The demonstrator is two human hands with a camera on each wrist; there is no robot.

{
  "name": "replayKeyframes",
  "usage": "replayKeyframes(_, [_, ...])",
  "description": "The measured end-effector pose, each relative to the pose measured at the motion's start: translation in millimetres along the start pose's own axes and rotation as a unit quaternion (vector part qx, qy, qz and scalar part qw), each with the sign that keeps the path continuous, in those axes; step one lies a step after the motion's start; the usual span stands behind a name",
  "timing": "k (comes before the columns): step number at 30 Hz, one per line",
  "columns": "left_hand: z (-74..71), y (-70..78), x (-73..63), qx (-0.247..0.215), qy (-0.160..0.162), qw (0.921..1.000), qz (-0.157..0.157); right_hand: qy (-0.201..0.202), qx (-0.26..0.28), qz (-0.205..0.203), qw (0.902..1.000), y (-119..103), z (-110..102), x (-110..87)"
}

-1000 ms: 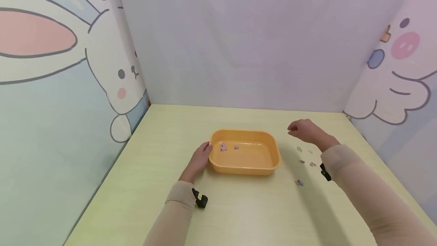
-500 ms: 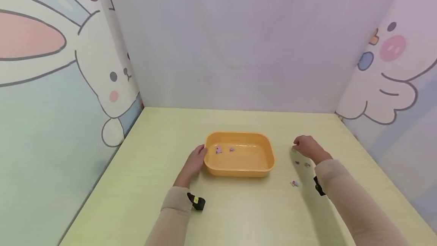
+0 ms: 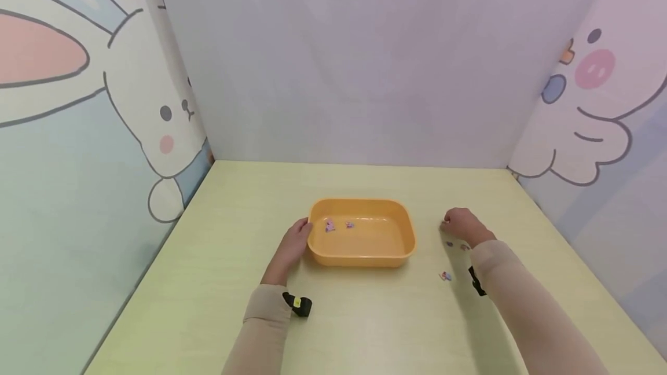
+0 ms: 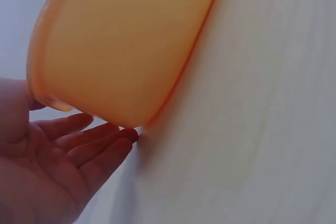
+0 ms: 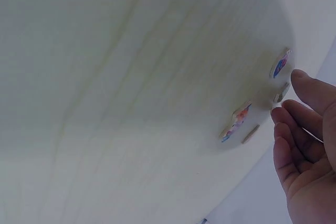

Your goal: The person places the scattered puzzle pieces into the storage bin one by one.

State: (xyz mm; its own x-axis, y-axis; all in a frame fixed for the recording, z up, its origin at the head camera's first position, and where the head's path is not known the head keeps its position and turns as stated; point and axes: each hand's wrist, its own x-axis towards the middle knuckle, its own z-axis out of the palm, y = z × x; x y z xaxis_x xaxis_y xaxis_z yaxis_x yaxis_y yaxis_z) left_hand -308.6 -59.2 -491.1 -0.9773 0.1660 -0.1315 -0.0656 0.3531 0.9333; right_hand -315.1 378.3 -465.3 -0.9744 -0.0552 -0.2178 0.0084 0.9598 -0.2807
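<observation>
My left hand (image 3: pixel 294 243) holds the left end of an orange rectangular tray (image 3: pixel 359 261). In the left wrist view, the thumb reaches the rim and the fingertips lie along the outer wall. Two small pinkish-purple pieces, one (image 3: pixel 330 225) larger than the other (image 3: pixel 350 224), lie inside the tray. To the tray's right, my right hand (image 3: pixel 462 224) is low at the tabletop. Its thumb and forefinger stand apart on either side of a small flat piece (image 5: pixel 282 93) in the right wrist view. A red-and-blue printed piece (image 5: pixel 281 64) lies just beyond the thumb.
More small flat pieces lie near the right hand: a colourful one (image 5: pixel 237 121) and a thin one (image 5: pixel 251 134). Another printed piece (image 3: pixel 445 276) lies nearer the front. Fabric walls with cartoon animals surround the pale wood-grain table (image 3: pixel 365 323) at the back and sides.
My right hand has come down from above the table to the small pieces behind the others. The left hand keeps its hold on the tray. The head view has shifted slightly.
</observation>
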Motion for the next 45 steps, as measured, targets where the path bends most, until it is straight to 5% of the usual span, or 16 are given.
replayKeyframes(17, [-3.4, 3.7, 2.5, 0.003, -0.010, 0.9999, -0.012, 0.000, 0.026, 0.043, 0.9987, -6, 3, -0.7])
replayKeyframes(45, [-0.5, -1.6, 3.2, -0.005, -0.007, 0.9998, -0.018, 0.018, 0.013, 0.040, 0.9990, -8, 4, -8.6])
